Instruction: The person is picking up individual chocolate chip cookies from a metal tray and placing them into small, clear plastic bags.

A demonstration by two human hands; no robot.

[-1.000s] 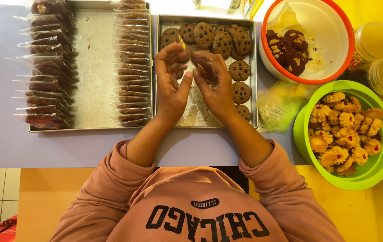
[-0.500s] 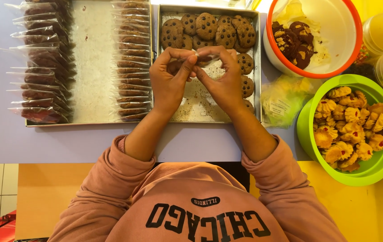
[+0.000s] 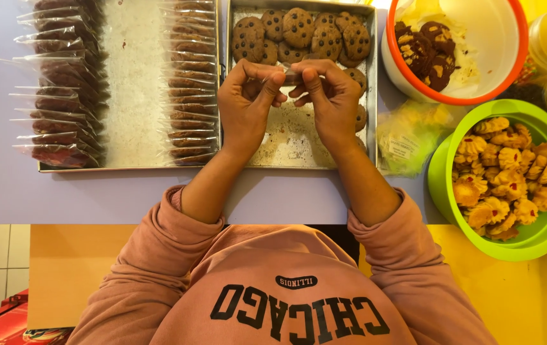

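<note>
Small item, pinched between the fingertips of both hands, sits just above centre frame, over the right-hand metal tray; it is mostly hidden by the fingers, looks thin and partly clear, and its kind cannot be told. Left hand: fingers curled, thumb and forefinger closed on the left end of the item. Right hand: fingers bent inward, tips closed on the right end; the two hands nearly touch. Both forearms run up from pushed-back pink sleeves at lower centre. Under the hands the tray holds chocolate-chip cookies along its top edge and down its right side; the lower part is bare metal with crumbs. Left of it, touching, a larger tray carries two columns of clear bags with dark cookies, one at its left side, one at its right side. Upper right: white bowl with orange rim holding dark cookies. Right edge: green bowl of yellow cookies with red centres. Between tray and green bowl: crumpled clear plastic bag.
</note>
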